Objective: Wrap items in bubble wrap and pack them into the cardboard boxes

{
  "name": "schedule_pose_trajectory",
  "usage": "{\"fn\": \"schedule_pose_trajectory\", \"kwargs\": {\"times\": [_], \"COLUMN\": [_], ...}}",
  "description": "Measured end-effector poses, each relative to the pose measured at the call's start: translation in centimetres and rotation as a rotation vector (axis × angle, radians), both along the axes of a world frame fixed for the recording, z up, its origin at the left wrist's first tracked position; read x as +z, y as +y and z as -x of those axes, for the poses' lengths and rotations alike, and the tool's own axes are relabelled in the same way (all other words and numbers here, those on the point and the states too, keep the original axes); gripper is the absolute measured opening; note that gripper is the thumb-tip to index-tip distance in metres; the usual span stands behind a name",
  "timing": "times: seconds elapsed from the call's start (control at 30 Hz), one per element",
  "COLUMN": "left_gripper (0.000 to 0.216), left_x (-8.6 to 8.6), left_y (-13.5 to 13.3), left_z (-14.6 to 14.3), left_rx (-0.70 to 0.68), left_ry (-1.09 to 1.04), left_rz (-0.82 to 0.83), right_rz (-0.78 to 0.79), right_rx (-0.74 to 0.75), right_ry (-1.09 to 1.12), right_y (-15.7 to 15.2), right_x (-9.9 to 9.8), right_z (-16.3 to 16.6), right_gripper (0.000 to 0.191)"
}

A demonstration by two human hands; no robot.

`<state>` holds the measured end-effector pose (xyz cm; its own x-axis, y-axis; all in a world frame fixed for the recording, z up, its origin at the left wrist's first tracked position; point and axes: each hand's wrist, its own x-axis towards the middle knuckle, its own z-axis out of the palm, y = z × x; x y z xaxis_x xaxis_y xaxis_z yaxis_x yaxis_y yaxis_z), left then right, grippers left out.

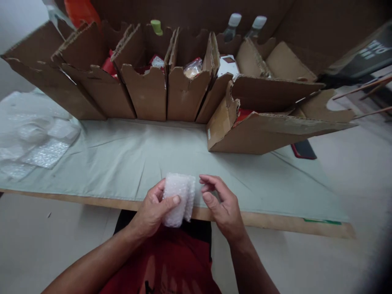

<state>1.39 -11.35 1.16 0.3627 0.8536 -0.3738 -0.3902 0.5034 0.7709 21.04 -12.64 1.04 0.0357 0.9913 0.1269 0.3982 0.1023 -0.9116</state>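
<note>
My left hand (pixel 153 210) grips a small bundle wrapped in clear bubble wrap (pixel 178 199), thumb across its front, at the near edge of the table. My right hand (pixel 221 206) sits just to the right of the bundle with its fingers curled and thumb and fingertips pinched together; whether they hold an edge of the wrap I cannot make out. Both hands hover over the table's wooden front edge (pixel 275 221), above my red and black clothing.
A pale green cloth (pixel 122 155) covers the table. A row of open cardboard boxes (pixel 147 92) with packets stands at the back; one box (pixel 260 130) lies tipped at the right. Bubble wrap pieces (pixel 39 143) lie at the left. Bottles (pixel 232 24) stand behind. A dark phone (pixel 303 149) lies right.
</note>
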Motion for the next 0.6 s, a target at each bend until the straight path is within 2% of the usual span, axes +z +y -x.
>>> {"fn": "schedule_pose_trajectory", "kwargs": {"times": [0.07,0.13,0.2,0.27,0.33,0.4,0.47,0.53,0.6], "left_gripper": [0.047,0.046,0.049,0.054,0.048,0.035,0.032,0.042,0.054], "left_x": [0.4,0.6,0.4,-0.1,-0.7,-0.8,0.1,2.1,4.8], "left_y": [-0.2,-0.2,-0.2,-0.3,-0.4,-0.1,1.1,3.4,6.6], "left_z": [0.2,0.2,0.0,-0.2,-0.4,-0.5,-0.5,-0.6,-1.3], "left_rx": [-0.084,-0.12,-0.153,-0.257,-0.386,-0.495,-0.608,-0.644,-0.491], "left_ry": [0.088,0.206,0.264,0.247,0.255,0.33,0.397,0.464,0.584], "left_rz": [-0.07,-0.14,-0.186,-0.166,-0.146,-0.2,-0.348,-0.55,-0.827], "right_rz": [0.118,0.169,0.159,0.131,0.132,0.164,0.171,0.103,-0.016], "right_rx": [0.118,0.157,0.11,0.066,0.095,0.177,0.228,0.174,0.023], "right_ry": [0.162,0.218,0.194,0.152,0.118,0.058,-0.026,-0.103,-0.147], "right_y": [0.5,0.8,0.7,0.6,0.3,0.1,0.0,-0.1,-0.2], "right_x": [0.4,0.6,0.8,1.0,1.4,2.0,3.0,4.6,6.6], "right_z": [0.1,0.6,1.0,1.0,0.3,-0.9,-2.7,-5.3,-8.5], "right_gripper": [0.048,0.039,0.024,0.013,0.015,0.018,0.014,0.006,0.011]}}
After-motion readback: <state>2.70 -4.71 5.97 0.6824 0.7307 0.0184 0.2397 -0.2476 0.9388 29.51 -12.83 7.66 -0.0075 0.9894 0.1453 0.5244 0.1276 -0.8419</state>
